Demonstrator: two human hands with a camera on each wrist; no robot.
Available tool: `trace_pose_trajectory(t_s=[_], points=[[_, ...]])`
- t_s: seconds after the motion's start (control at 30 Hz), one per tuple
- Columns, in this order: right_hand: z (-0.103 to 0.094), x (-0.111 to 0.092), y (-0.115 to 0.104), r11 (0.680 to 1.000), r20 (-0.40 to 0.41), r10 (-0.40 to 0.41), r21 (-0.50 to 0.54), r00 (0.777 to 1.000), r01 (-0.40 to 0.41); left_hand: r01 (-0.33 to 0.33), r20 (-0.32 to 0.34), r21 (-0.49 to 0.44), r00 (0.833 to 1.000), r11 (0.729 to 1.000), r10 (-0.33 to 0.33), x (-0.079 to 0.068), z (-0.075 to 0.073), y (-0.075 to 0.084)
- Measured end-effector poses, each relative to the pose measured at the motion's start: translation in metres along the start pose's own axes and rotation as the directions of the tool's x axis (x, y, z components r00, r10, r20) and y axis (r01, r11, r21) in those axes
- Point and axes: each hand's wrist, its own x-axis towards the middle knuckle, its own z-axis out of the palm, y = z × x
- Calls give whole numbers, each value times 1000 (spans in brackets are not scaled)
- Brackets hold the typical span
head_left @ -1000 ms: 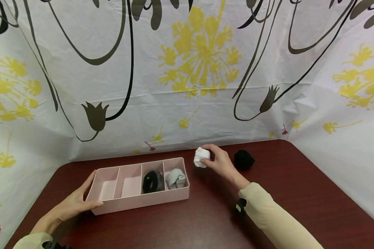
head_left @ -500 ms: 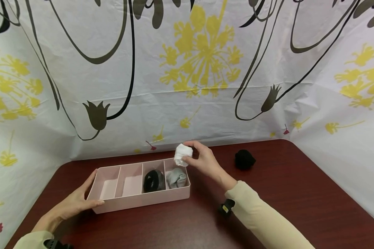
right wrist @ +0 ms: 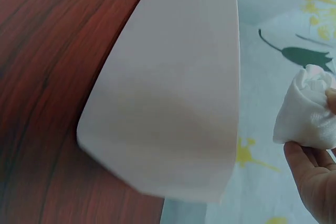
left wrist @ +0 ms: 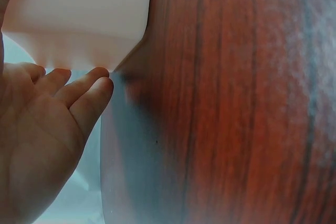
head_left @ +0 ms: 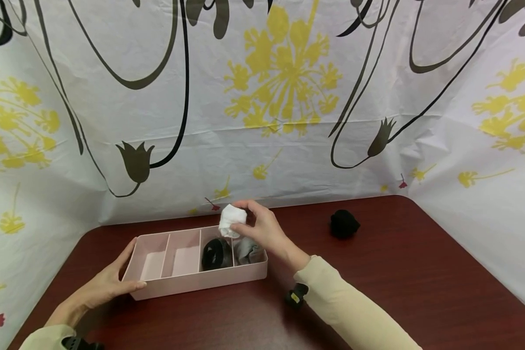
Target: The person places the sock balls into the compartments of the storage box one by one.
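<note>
My right hand (head_left: 266,232) pinches a white rolled-up sock (head_left: 231,221) between thumb and fingers. It holds the sock above the back rim of a pink divided box (head_left: 197,284), over the right half. In the right wrist view the bundled sock (right wrist: 307,111) shows soft folds. My left hand (head_left: 100,286) grips the box's left end, thumb along the front and fingers around the end wall. In the rightmost compartment lies a grey rolled sock (head_left: 249,253), partly behind my right hand. The compartment beside it holds a black and dark grey rolled sock (head_left: 214,253).
A black rolled bundle (head_left: 343,224) lies on the dark red table (head_left: 385,262) to the right of my hand. Behind the table hangs a white patterned sheet (head_left: 227,160), which also runs along both sides.
My right hand has carried the white sock leftward, from the table area right of the box to above the box. The left hand and the box have stayed put.
</note>
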Motion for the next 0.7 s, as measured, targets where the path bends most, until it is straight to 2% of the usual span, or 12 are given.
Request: trace_pose_trajectory(t_s=[0.3,0.53,0.7], points=[[33,7,-9,995,48,-4,103,999,-1,-5,-8,8,1000,1000,5,0,0,0],[59,10,-15,994,94,-5,112,996,-6,0,0,-2,1000,1000,0,1,0,1],[73,10,-14,996,111,-37,89,993,27,12,-3,21,1000,1000,-12,1,-1,1]])
